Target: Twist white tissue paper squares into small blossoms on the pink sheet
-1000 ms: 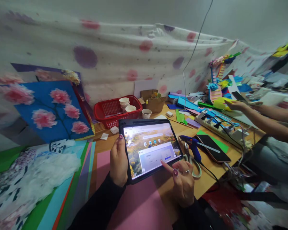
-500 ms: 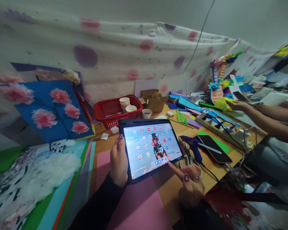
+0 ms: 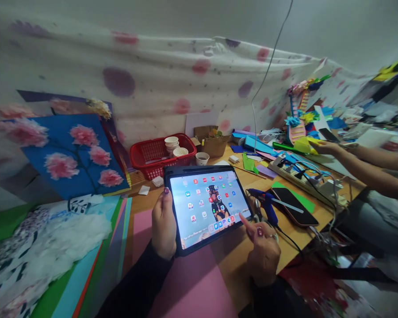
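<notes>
My left hand (image 3: 164,227) grips the left edge of a tablet (image 3: 192,216) in a dark case, with the thumb on its front border. The lit screen shows a home page of app icons over a dog picture. My right hand (image 3: 263,254) holds nothing; its index finger points at the screen's lower right corner while the other fingers curl. Whether the fingertip touches the glass I cannot tell. Pink paper (image 3: 195,287) lies under the tablet. Just beyond the right hand are a blue glue gun (image 3: 268,208) and scissors (image 3: 258,212), partly hidden.
A phone (image 3: 293,205) lies on green paper beside a crowded power strip (image 3: 301,181). Behind the tablet stand a red basket (image 3: 149,154) with paper cups and a single cup (image 3: 202,159). Flower artwork (image 3: 63,150) leans at left. Another person's hand (image 3: 328,148) holds yellow paper at right.
My right index finger has moved up and to the right, away from the row of icons at the screen's bottom. My left hand keeps its hold on the tablet.
</notes>
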`<control>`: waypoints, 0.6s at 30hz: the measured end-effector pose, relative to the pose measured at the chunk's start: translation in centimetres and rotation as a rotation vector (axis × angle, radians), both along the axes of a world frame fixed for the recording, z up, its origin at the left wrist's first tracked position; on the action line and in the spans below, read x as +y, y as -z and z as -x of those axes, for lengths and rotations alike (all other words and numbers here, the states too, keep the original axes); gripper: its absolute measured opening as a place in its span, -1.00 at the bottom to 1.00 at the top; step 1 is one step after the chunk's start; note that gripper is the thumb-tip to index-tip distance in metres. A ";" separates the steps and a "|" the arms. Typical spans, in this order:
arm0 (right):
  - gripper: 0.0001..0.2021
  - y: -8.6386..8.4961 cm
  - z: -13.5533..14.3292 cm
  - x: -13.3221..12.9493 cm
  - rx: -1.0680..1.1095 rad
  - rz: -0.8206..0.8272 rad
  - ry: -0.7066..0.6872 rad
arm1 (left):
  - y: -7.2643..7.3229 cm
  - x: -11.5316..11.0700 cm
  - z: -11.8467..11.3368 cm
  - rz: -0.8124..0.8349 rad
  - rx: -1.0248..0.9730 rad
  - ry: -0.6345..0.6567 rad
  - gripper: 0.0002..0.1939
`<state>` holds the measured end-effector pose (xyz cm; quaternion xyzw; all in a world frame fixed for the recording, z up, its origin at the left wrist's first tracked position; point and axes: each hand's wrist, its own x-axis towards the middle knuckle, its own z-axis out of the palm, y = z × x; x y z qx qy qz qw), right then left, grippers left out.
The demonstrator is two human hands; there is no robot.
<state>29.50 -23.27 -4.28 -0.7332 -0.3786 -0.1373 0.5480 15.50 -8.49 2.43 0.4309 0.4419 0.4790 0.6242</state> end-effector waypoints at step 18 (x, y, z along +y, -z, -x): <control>-0.62 -6.9 0.5 1.0 1.107 -0.409 -0.553 | -5.6 -1.2 -3.0 -0.158 -0.125 -0.064 -0.54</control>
